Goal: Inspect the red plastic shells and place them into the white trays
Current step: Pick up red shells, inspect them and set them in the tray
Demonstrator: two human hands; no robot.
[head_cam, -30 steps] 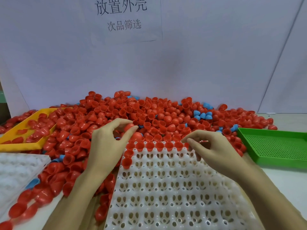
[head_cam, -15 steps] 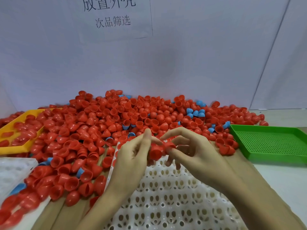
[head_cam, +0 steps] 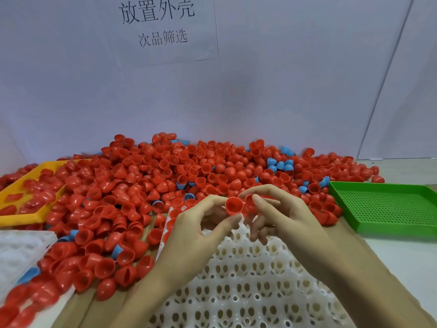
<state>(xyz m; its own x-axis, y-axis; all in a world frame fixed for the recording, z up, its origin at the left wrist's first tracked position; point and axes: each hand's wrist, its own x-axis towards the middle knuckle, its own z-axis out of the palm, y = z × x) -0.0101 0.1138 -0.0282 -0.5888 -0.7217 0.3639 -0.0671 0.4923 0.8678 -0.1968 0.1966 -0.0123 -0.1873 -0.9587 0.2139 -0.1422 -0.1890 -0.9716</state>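
- White tray (head_cam: 248,287) lies nearest, under both hands.
- Left hand (head_cam: 196,235) pinches a red shell (head_cam: 233,205) — open mouth facing the camera.
- Right hand (head_cam: 283,216) pinches a second shell (head_cam: 250,201) just beside it.
- Beyond — the heap of red shells (head_cam: 189,171).

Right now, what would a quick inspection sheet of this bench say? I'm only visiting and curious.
Surface: pale table, bare at the right, under trays and shells.
Job's things: red shells heaped across the back; white tray in front, most pockets in view empty; a second white tray at the left edge.
Clutter: blue shells mixed into the heap; yellow tray holding red shells; green tray with nothing in it.
Grippers: left hand pinches a red shell; right hand holds another red shell beside it.
Cables: nothing seen.
Surroundings: white wall with a printed paper sign.
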